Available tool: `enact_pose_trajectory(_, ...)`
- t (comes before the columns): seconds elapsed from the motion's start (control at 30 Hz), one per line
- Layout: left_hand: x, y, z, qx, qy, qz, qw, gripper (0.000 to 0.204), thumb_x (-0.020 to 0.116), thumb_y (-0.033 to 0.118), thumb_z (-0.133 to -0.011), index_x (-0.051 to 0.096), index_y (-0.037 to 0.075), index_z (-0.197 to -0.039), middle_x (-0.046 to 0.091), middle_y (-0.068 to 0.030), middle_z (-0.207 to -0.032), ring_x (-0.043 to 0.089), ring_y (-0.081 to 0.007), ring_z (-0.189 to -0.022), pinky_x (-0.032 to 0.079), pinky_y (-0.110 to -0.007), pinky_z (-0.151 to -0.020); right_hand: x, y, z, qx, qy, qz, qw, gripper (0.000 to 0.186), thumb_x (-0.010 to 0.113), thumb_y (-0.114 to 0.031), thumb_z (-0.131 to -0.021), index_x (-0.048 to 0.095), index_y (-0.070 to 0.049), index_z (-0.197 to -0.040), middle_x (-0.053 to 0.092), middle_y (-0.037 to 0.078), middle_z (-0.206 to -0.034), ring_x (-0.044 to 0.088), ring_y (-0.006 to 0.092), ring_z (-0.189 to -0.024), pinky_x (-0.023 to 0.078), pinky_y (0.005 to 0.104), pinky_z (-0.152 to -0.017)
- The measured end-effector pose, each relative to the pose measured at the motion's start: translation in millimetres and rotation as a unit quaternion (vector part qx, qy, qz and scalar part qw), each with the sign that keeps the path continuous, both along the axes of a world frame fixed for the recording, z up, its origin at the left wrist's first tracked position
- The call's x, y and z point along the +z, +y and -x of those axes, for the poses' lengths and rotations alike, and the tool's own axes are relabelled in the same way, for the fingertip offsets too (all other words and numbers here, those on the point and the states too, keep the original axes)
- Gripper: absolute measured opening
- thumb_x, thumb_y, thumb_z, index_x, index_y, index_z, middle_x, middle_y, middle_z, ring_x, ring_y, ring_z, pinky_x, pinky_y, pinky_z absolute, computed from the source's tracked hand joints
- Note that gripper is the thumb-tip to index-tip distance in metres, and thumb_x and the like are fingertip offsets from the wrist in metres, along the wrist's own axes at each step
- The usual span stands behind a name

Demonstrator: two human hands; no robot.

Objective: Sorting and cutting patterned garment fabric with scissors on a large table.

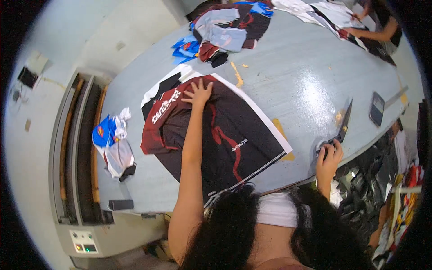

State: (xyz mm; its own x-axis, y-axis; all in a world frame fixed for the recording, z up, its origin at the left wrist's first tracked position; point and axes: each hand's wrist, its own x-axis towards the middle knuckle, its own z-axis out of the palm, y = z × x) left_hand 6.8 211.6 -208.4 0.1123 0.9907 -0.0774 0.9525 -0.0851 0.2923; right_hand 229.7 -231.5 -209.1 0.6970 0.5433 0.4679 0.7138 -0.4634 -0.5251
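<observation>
A dark printed fabric piece [234, 148], black and maroon with white edging, lies spread on the grey table, with white and black fabric [168, 83] beneath its upper left. My left hand [198, 92] rests flat on its upper part, fingers spread. At the right, beside the fabric, my right hand [328, 157] is closed around the handles of large black scissors [343, 126], whose blades point away from me at the table surface.
The grey table [288, 94] bears fabric piles [225, 31] at the back and left [114, 139], a phone [376, 109] and a small dark box [120, 204]. Another person [378, 36] handles fabric at upper right. A roller machine [74, 148] stands left; dark scraps [369, 189] lie below right.
</observation>
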Motion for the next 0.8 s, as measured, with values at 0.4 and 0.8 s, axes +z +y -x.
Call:
enact_pose_trajectory(0.4,8.5,114.2,52.9,0.003,0.023,-0.1,0.995,0.051,0.03,0.05,-0.088,0.051,0.019,-0.122,0.042,-0.0088,-0.132,0.034,-0.0361,-0.122,0.017,-0.065,-0.094,1.1,7.1,-53.6,-0.091,0.056,0.053,0.993,0.041,0.067,-0.007,-0.067,0.043,0.0,-0.1,0.043,0.018,-0.096,0.047,0.0368,-0.089,0.04,0.0408,-0.078)
enact_pose_trajectory(0.8,-42.0,203.1,32.5,0.068,-0.017,-0.093,0.993,0.056,0.029,0.057,-0.086,0.048,0.023,-0.126,0.034,-0.0104,-0.138,0.026,-0.0438,-0.123,0.014,-0.064,-0.094,14.9,3.9,-55.0,-0.123,0.11,0.201,0.966,0.034,0.063,-0.006,-0.072,0.04,-0.003,-0.096,0.05,0.016,-0.085,0.053,0.0323,-0.07,0.044,0.0376,-0.064)
